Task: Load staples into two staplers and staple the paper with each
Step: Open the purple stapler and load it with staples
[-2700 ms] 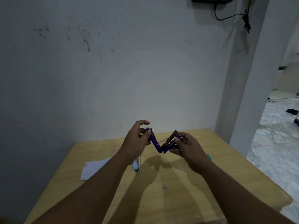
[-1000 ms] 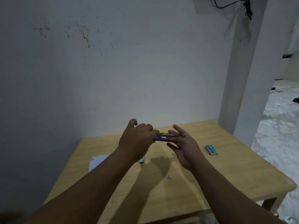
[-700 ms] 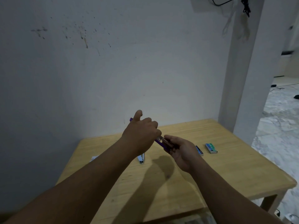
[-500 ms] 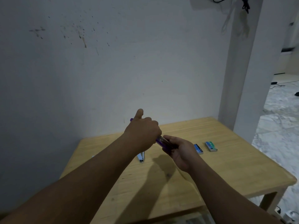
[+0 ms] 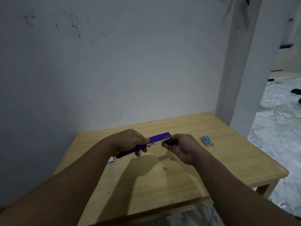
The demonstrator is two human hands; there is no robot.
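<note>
A purple stapler (image 5: 160, 138) is held closed and nearly level above the wooden table (image 5: 228, 160). My left hand (image 5: 130, 141) grips its rear half from above. My right hand (image 5: 181, 147) has its fingers curled around the stapler's front end, at the dark underside. A sliver of the second stapler (image 5: 138, 154) shows on the table just under my left hand; the rest is hidden. Only a white corner of the paper (image 5: 111, 160) peeks out beside my left forearm.
A green staple box (image 5: 207, 141) lies on the table to the right of my right hand. A small loose strip of staples (image 5: 165, 168) lies nearer the front. The wall stands behind the table and a pillar (image 5: 241, 79) at its far right corner.
The purple stapler, spread wide open between both hands earlier, is now folded shut. Both hands have dropped lower with it, and it went from tilted to nearly level.
</note>
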